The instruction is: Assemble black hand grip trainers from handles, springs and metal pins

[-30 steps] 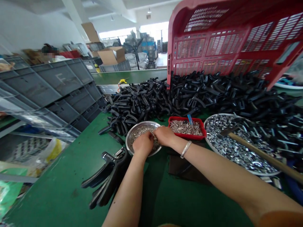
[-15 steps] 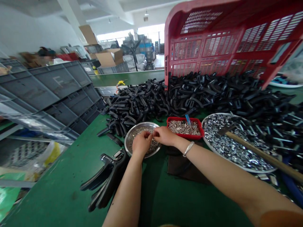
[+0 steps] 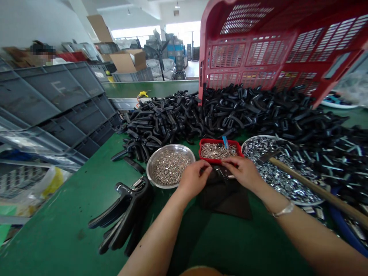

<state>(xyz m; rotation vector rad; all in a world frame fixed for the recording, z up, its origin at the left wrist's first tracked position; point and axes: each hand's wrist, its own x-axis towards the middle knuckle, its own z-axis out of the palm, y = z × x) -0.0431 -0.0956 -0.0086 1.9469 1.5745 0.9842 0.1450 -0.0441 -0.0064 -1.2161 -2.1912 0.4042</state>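
My left hand (image 3: pixel 194 177) is closed in a pinch just right of a round metal bowl (image 3: pixel 150 175) of small metal pieces. Anything between its fingertips is too small to make out. My right hand (image 3: pixel 243 171) also has thumb and fingers together, near the front of a red tray (image 3: pixel 211 160) of thin metal pins. What it pinches cannot be made out. Between the hands lies a dark part with shiny metal (image 3: pixel 220 174), on or over a dark flat pad (image 3: pixel 227 203). Black hand grips with springs (image 3: pixel 126 214) lie on the table at left.
Black plastic handles (image 3: pixel 172 115) are heaped across the back, below a tilted red crate (image 3: pixel 204 57). At right, a hammer (image 3: pixel 304 180) rests over a wide plate of shiny metal parts (image 3: pixel 258 176). Grey crates (image 3: pixel 57 92) are stacked at left; a person's head shows behind them.
Both hands have left the metal bowl and moved right, to the space over the dark pad in front of the red tray. The view has shifted slightly.
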